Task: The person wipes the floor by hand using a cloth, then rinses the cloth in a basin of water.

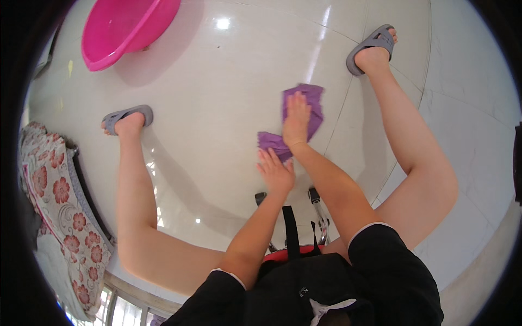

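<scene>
A crumpled purple cloth (316,102) lies spread on the glossy tiled floor (216,102) between my legs. My right hand (297,118) rests flat on top of it, palm down with the fingers stretched out, slightly blurred. Part of the cloth is hidden under that hand. Nearer my body, my left hand (277,171) has its fingers spread, with the fingertips at the cloth's lower left edge. Whether the left palm touches the floor is not plain.
A pink plastic basin (159,28) stands at the upper left. Grey slippers (367,49) are on my feet, set wide apart. Casters (313,194) and chrome legs of a seat show beneath me. Flower-patterned fabric (61,189) hangs at the far left, near a window (126,311).
</scene>
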Motion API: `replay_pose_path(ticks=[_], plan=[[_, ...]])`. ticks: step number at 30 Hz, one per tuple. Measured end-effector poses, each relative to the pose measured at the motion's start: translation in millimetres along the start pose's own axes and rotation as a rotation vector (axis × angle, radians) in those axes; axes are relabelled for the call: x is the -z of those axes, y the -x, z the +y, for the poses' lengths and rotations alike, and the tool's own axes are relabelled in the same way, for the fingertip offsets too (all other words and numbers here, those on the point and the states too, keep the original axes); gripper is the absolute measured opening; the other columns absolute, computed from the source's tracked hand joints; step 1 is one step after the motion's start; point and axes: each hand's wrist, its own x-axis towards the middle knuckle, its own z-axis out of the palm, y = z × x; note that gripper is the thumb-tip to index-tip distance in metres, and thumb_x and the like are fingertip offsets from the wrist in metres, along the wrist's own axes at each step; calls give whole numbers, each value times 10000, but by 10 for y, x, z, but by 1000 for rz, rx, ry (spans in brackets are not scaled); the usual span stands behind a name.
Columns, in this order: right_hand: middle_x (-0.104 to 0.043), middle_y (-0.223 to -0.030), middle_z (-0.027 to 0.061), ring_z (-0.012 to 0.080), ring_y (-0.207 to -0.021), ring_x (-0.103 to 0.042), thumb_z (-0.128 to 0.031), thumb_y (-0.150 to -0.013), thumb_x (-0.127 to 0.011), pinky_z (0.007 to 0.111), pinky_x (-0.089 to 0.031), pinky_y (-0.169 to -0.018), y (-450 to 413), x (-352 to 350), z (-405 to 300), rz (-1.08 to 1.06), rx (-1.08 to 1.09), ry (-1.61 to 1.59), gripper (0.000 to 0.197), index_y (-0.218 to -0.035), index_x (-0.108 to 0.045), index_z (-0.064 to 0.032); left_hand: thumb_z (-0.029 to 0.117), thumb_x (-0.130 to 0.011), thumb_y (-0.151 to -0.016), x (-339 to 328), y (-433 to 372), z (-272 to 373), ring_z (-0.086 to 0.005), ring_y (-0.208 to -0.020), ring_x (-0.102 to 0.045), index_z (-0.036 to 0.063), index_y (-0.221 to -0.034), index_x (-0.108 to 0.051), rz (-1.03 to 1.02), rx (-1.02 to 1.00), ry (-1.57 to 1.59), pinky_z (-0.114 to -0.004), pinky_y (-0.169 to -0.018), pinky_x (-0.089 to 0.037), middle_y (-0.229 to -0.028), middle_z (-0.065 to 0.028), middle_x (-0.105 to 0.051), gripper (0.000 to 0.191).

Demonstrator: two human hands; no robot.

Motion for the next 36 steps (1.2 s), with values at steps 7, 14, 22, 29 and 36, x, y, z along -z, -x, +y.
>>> replay_pose_path(ticks=[7, 14, 22, 29, 36], plan=[[-223, -1521, 116, 282, -1415, -177, -132, -893, -480, 444, -163, -1142, 471, 16, -692, -286, 338, -133, 553, -1417, -325, -53, 553, -272, -930, 510, -375, -785, -302, -1439, -16, -37, -1454, -157, 15, 573, 145, -487, -1140, -28, -1534, -207, -119, 798], [-300, -1464, 200, 354, -1354, -288, -130, -857, -561, 456, -276, -1089, 1176, 181, -584, -295, 360, -196, 543, -1364, -403, -18, 601, -273, -908, 500, -69, -987, -306, -1438, 31, -94, -1438, -95, -102, 953, 322, -472, -1144, -18, -1537, -230, 1, 893], [-248, -1472, 253, 411, -1356, -261, -206, -842, -601, 540, -276, -1058, 1644, 165, -674, -352, 307, -85, 648, -1396, -339, 5, 570, -329, -914, 113, -6, -1162, -355, -1427, 31, -150, -1410, -77, 117, 848, 288, -462, -1150, -22, -1515, -282, 33, 909], [-146, -1497, 281, 423, -1391, -147, -374, -874, -566, 594, -206, -1065, 650, -254, -954, -45, -120, 48, 744, -1437, -248, -6, 502, -462, -899, 631, -1084, -1149, -396, -1415, 35, -183, -1384, -122, 394, 213, 143, -474, -1153, 18, -1494, -325, 6, 905], [-156, -1497, 268, 405, -1395, -137, -440, -919, -467, 555, -170, -1091, -1487, -36, -594, 137, 90, 123, 714, -1442, -233, -14, 529, -476, -884, 1637, -2634, -229, -353, -1427, 17, -134, -1410, -154, 539, -100, 122, -451, -1154, -9, -1512, -288, -17, 905]])
